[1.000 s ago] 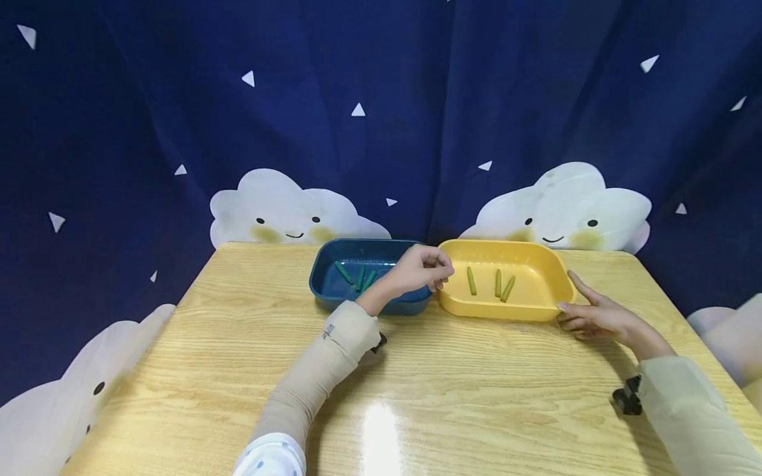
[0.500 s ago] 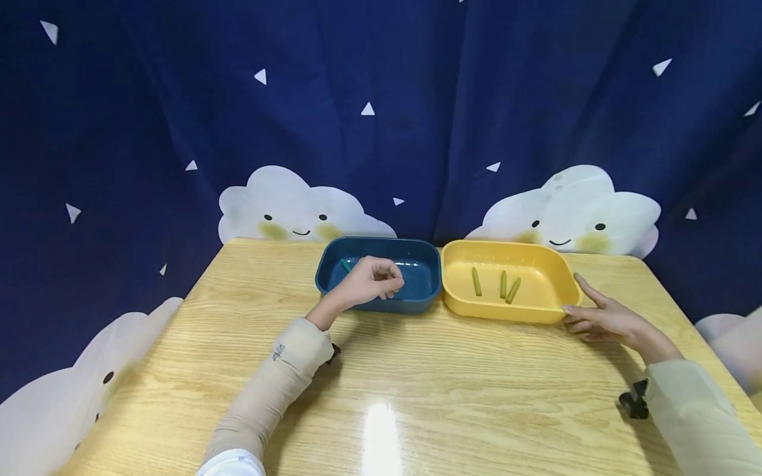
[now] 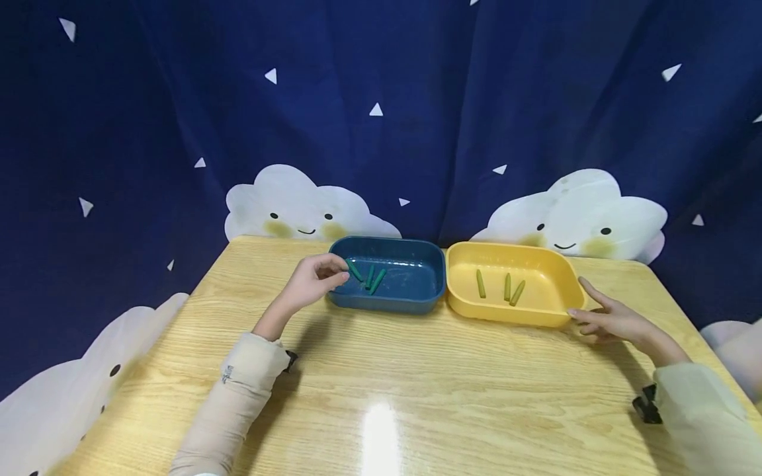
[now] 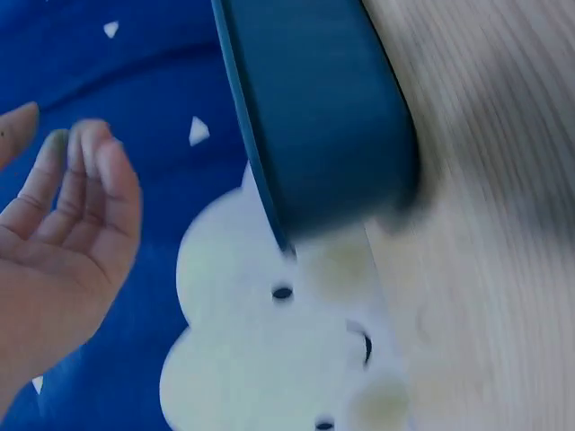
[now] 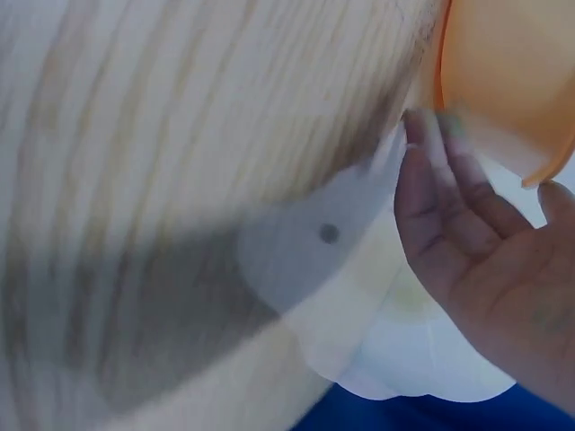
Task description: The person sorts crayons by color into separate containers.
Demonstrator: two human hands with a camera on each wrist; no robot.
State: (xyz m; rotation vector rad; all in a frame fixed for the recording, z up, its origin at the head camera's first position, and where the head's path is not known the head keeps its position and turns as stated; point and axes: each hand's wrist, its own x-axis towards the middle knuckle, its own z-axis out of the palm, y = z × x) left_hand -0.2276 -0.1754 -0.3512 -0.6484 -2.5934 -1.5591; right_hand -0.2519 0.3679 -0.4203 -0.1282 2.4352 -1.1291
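Note:
My left hand (image 3: 315,281) hovers at the left end of the dark blue tray (image 3: 389,305). Its fingers are loosely bent, and in the left wrist view no object shows between them. Three dark green crayon-like sticks (image 3: 370,277) lie in the left part of that tray. My right hand (image 3: 616,322) touches the right front corner of the yellow tray (image 3: 506,313) with spread fingertips; in the right wrist view its fingers (image 5: 476,197) lie against the tray's outside. Three olive-green sticks (image 3: 508,287) lie apart on the yellow tray's floor.
Both trays stand side by side near the far edge of a light wooden table (image 3: 417,383). Behind hangs a navy curtain (image 3: 333,119) printed with white clouds and triangles. A dark wrist-worn device (image 3: 647,404) sits below the right cuff.
My left hand has moved left, from between the two trays across the blue one to its left end, uncovering the green sticks. My right hand stays at the yellow tray's corner.

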